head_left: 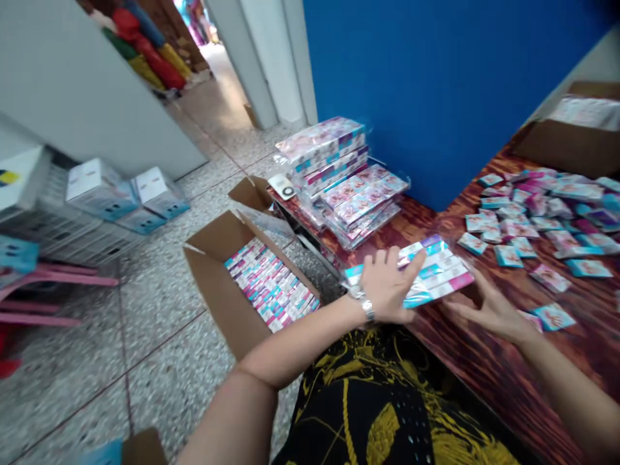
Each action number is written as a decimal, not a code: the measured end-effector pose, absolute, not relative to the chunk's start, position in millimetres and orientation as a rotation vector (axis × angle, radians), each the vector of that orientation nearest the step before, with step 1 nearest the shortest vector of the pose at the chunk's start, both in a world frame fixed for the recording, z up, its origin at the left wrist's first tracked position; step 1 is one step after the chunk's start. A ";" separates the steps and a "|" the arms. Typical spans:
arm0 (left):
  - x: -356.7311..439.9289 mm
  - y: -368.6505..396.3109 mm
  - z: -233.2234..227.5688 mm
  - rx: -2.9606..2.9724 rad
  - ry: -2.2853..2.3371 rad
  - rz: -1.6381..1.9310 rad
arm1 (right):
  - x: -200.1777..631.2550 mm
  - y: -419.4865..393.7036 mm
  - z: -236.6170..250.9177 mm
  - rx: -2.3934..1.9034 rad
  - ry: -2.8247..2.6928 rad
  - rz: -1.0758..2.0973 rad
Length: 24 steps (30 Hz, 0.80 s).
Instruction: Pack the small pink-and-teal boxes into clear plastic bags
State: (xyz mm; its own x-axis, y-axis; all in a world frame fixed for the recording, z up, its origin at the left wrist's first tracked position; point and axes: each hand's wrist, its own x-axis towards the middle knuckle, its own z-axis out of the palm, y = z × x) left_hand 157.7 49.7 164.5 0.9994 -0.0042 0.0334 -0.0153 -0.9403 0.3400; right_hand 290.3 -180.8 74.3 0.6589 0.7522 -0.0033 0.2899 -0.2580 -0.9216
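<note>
A clear-wrapped pack of small boxes [438, 274], white, blue, purple and pink, is at the near edge of the table in front of me. My left hand [390, 284], with a metal watch or bracelet at the wrist, lies across the left part of this pack and grips it. At the pack's right end, my right hand [491, 310] has its thumb and fingers apart; whether the fingertips touch the wrap is hard to tell. Beyond my left hand rises a stack of similar wrapped packs [339, 168].
Loose small boxes [518, 219] are scattered over the table's right side [489, 368]. On the floor at left stands an open carton [210, 278] filled with rows of packs. A blue panel [411, 97] stands behind the table. White-blue boxes [99, 187] and pink legs [62, 278] are farther left.
</note>
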 end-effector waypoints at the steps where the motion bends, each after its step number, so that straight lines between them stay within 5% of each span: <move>1: 132.2 64.0 173.7 2.757 0.028 0.086 | 282.4 -174.4 77.1 -1.787 -0.863 0.622; 9: -43.5 185.6 195.3 2.850 0.983 -0.022 | 215.5 -91.9 61.2 -1.534 -1.039 0.968; 16: -41.1 214.0 97.8 2.933 1.120 -0.507 | 200.2 -69.9 39.8 -1.582 -1.149 0.995; 24: -58.8 206.3 -7.3 2.892 0.859 -0.529 | 192.8 -72.0 31.6 -1.623 -1.084 0.927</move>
State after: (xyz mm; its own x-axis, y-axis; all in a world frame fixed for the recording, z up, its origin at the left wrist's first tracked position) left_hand -58.8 206.3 -7.3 0.7832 0.5153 -0.3480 0.5426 -0.8397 -0.0224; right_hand 192.8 -72.0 31.6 0.3219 0.9430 -0.0846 0.2301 -0.1646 -0.9591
